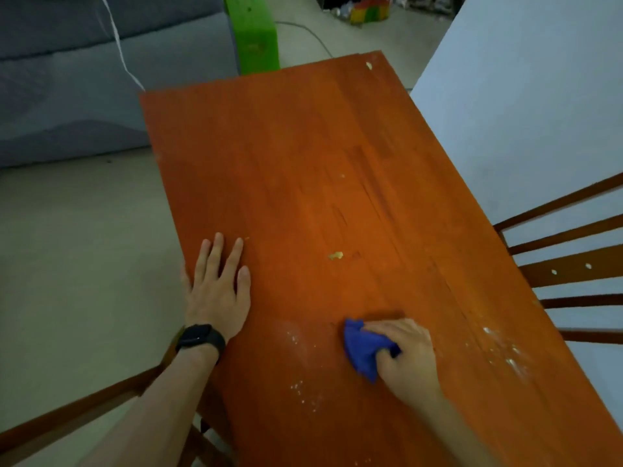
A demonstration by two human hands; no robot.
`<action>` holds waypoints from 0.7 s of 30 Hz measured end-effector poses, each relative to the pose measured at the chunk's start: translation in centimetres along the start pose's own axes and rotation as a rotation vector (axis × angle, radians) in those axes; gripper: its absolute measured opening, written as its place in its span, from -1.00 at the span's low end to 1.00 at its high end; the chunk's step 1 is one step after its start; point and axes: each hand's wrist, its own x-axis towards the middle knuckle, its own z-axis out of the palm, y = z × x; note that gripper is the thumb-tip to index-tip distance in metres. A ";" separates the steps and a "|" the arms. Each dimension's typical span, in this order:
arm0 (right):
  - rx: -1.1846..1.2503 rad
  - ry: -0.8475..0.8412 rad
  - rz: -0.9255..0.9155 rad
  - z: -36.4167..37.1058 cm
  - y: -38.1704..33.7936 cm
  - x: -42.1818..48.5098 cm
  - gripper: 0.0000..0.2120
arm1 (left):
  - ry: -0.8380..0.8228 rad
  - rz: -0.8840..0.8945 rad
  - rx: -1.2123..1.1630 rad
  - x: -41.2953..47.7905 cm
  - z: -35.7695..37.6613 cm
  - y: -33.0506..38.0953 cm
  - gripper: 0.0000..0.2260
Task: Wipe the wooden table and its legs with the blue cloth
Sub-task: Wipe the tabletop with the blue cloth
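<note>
The orange-brown wooden table (303,170) runs from the near edge of the view to the far middle. My right hand (404,355) presses a bunched blue cloth (362,348) onto the near part of the top. My left hand (217,284) lies flat with fingers spread at the table's left edge, a black watch on its wrist. White powdery specks (303,389) dot the wood near the cloth, and more specks (505,348) lie to the right. A small yellowish crumb (335,255) sits mid-table. The table legs are hidden.
A wooden chair back (566,264) with slats stands at the table's right side. Another wooden chair (84,412) is at the lower left. A grey sofa (84,79) and a green object (256,35) stand beyond the far end. A white wall (522,96) rises at right.
</note>
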 end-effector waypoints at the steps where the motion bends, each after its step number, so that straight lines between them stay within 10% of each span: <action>1: 0.038 -0.039 0.020 -0.6 -0.4 0.5 -0.62 | 0.001 -0.001 -0.003 0.1 0.1 -0.1 -0.43; 8: -0.050 0.007 -0.070 2.5 -6.8 15.7 -0.53 | 0.024 -0.013 -0.021 0.2 0.0 -0.2 -0.47; 21: 0.054 -0.232 -0.035 1.7 -8.2 3.2 -0.62 | 0.022 0.011 -0.055 0.0 -0.2 -0.2 -0.52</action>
